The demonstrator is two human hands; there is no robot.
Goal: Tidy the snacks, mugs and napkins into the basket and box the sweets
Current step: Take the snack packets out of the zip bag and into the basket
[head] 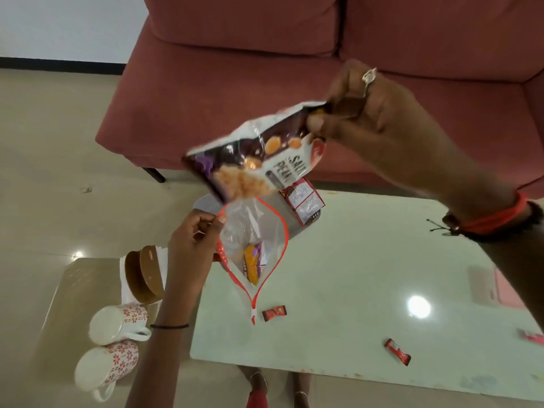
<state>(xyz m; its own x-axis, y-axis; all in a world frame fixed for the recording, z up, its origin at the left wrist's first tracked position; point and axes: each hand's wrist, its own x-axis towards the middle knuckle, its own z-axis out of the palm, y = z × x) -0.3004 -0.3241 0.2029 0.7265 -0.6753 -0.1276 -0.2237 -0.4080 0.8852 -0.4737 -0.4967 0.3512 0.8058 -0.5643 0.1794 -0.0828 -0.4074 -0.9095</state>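
Peanut packet (253, 160) hangs pinched at its top corner in right hand (374, 113), directly above open zip bag (253, 248). Left hand (191, 240) grips the bag's red rim. Two floral mugs (117, 322) lie below left wrist; wrapped sweets (274, 313) near the bag's bottom.

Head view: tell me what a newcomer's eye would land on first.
The peanut packet pinched by the right hand at centre, tilted over a clear zip bag that the left hand holds open by its red rim. Next, two flowered mugs lying on their sides at lower left, and small red sweets scattered on the pale table.
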